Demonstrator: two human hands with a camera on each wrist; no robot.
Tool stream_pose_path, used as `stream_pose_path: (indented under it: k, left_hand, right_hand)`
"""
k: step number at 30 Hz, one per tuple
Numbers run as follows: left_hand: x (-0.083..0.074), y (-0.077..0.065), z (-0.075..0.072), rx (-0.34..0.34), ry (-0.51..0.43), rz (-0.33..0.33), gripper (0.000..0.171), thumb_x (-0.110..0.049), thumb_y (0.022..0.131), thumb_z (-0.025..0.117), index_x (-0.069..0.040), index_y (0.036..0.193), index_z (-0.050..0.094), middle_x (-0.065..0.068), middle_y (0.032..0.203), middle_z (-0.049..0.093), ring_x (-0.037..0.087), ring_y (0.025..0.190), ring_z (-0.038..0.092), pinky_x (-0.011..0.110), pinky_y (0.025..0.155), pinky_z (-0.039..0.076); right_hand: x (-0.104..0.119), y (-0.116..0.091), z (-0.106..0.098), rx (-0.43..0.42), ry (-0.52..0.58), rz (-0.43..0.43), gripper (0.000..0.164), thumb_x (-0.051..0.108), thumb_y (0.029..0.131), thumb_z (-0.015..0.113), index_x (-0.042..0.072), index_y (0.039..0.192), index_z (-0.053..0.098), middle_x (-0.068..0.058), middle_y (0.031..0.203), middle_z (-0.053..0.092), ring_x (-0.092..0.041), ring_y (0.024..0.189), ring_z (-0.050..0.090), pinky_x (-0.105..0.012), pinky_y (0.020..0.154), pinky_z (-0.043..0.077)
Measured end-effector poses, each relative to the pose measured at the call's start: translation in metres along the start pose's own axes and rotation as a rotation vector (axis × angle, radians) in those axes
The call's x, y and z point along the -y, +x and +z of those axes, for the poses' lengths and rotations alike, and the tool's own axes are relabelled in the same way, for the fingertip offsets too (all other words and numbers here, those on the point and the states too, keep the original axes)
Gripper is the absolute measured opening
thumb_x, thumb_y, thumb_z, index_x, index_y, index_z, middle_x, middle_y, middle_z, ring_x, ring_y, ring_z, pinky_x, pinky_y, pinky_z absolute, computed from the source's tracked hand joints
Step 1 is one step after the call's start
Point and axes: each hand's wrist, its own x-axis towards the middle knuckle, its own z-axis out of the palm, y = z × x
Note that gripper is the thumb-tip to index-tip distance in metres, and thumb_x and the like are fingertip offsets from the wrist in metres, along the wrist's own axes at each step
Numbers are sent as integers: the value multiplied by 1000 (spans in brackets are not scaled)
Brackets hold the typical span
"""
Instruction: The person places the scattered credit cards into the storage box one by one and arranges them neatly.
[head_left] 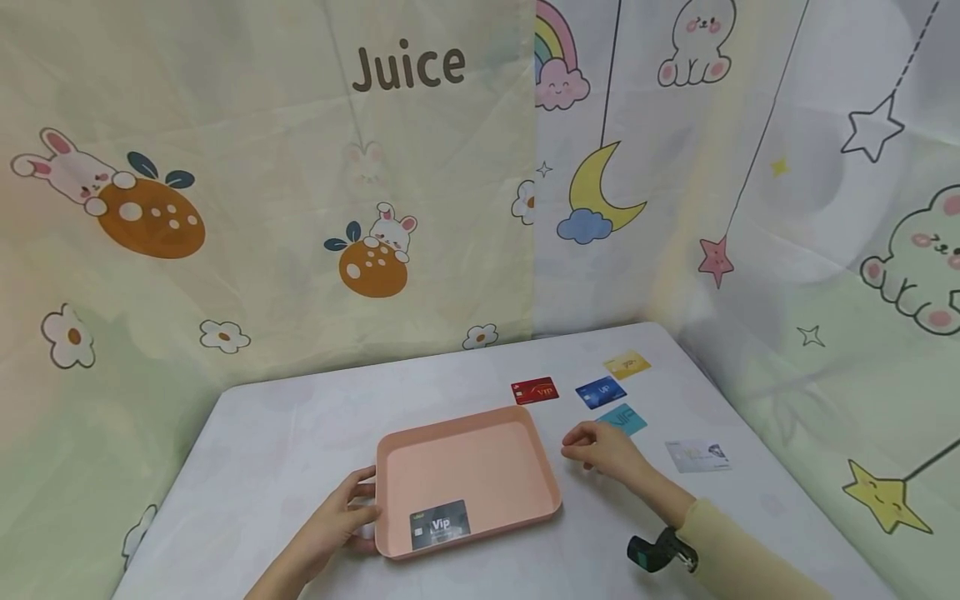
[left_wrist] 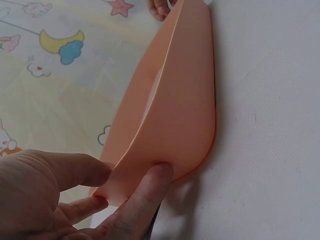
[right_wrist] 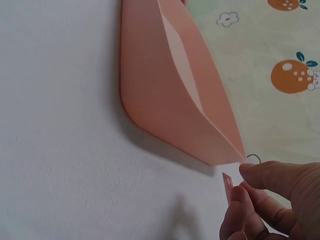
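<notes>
A shallow pink tray (head_left: 480,458) lies on the table, with a dark grey "Vip" card (head_left: 440,524) inside at its front left. My left hand (head_left: 348,517) is at the tray's left side, its spread fingertips (left_wrist: 157,177) touching the outer wall and rim. To the right of the tray hovers my right hand (head_left: 600,450), fingers loosely bent and nothing between them. It overlaps the edge of a teal card (head_left: 626,419) in the head view. Past its fingertips, a red card (right_wrist: 227,186) shows in the right wrist view.
Behind the tray's right end lie the red VIP card (head_left: 535,391), a blue card (head_left: 601,392) and a yellow card (head_left: 627,364). Farther right is a silvery card (head_left: 698,456). Printed cloth (head_left: 262,192) hangs behind the white table (head_left: 300,425) and along its right side.
</notes>
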Motion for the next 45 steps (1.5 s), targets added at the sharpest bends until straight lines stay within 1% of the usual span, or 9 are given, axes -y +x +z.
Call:
stream_pose_path:
  k: [4,14,16,20,23,29,35,38,45]
  left_hand:
    - [0,0,-1,-4,8,2,72,-7,97,65,-2,158,28,35,149,41,32,115,64,46,71,63]
    - [-2,-1,1,-18,8,-9,71,-6,96,65,-2,158,30,34,148,43,29,109,65,45,70,63]
    - [-3,-1,1,-14,7,-9,72,-6,96,65,-2,158,29,35,149,42,29,110,65,45,70,63]
    - [-3,-2,1,-36,10,-19,72,-6,96,65,-2,158,30,34,148,43,30,110,65,46,70,63]
    - [-3,-1,2,-48,12,-23,71,-5,95,66,-2,157,32,34,148,44,30,109,65,47,69,63]
    - [-2,-1,2,-28,6,-7,71,-5,96,65,-2,157,31,35,148,43,31,110,64,47,69,63]
    - [-2,-1,2,-33,10,-11,71,-6,96,65,-2,157,31,34,148,43,31,111,65,47,69,63]
    - [-2,-1,2,-33,8,-13,70,-6,96,65,-2,157,31,34,148,43,31,111,64,47,69,63]
    - [-1,0,2,-31,15,-13,70,-6,97,64,-2,158,31,34,148,43,29,110,64,47,69,63]
  right_hand:
    - [-5,1,-4,-10,-8,1,20,23,91,78,9,105,73,-1,89,72,-17,70,60,-30,59,54]
    - [-21,2,-17,-42,-20,12,21,23,91,78,7,104,74,-2,90,74,-17,70,61,-29,58,52]
    - [-25,3,-19,-52,-24,11,21,22,91,78,7,105,74,-3,91,75,-16,70,62,-29,58,51]
    - [-31,5,-23,-68,-30,-8,23,22,90,78,5,105,74,-5,92,76,-15,70,63,-29,58,52]
    - [-35,6,-26,-78,-26,-5,23,21,90,78,4,105,74,-5,91,77,-15,69,63,-28,59,52]
    - [-41,4,-32,-94,-29,3,24,20,90,77,1,105,72,-7,92,75,-16,70,63,-28,63,54]
    - [-45,2,-37,-102,-63,0,25,20,91,76,0,107,73,-7,91,75,-16,71,61,-30,62,52]
    - [-48,2,-40,-104,-71,-4,24,19,92,75,0,106,73,-7,91,75,-16,71,63,-30,63,54]
    - [-58,4,-47,-119,-91,-9,26,19,92,74,-1,108,72,-13,96,75,-18,75,65,-30,65,57]
